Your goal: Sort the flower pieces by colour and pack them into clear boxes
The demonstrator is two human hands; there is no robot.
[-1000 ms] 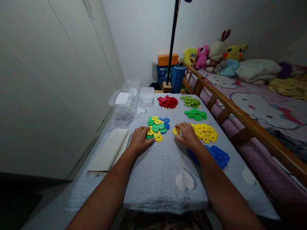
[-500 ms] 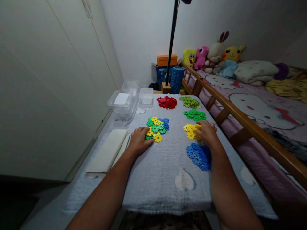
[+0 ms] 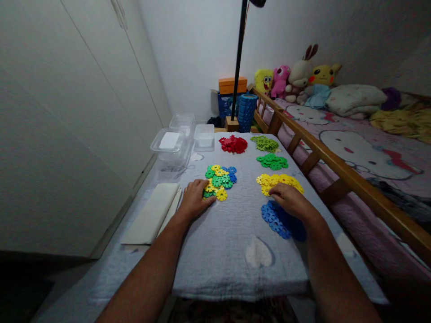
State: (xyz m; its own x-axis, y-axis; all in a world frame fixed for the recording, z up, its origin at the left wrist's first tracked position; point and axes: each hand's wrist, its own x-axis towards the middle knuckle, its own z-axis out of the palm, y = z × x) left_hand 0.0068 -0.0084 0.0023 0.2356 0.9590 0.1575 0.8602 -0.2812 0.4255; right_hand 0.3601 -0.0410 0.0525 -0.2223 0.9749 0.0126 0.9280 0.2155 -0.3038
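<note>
My left hand [image 3: 195, 197] lies at the near left edge of a mixed pile of green, yellow and blue plastic snowflake discs [image 3: 220, 180]. Its thumb stands apart from the fingers, whose tips touch the pile. My right hand [image 3: 288, 199] hovers between the yellow discs [image 3: 284, 179] and the blue discs [image 3: 274, 220]. Its fingers are curled together, hiding whatever may be between them. Farther back on the same side lie the green discs [image 3: 272, 161] and the olive-green discs [image 3: 265, 144]. A heap of red discs [image 3: 233, 144] sits at the far middle.
Clear plastic containers [image 3: 204, 137] stand at the table's far left. A folded pale sheet [image 3: 153, 215] lies left of my left arm. Behind the table, a black pole [image 3: 238, 63] rises from a wooden block. The wooden bed rail [image 3: 323, 154] runs along the right side.
My right hand has drawn back from the yellow discs toward the blue ones, uncovering more of the yellow pile. My left hand keeps its place at the mixed pile.
</note>
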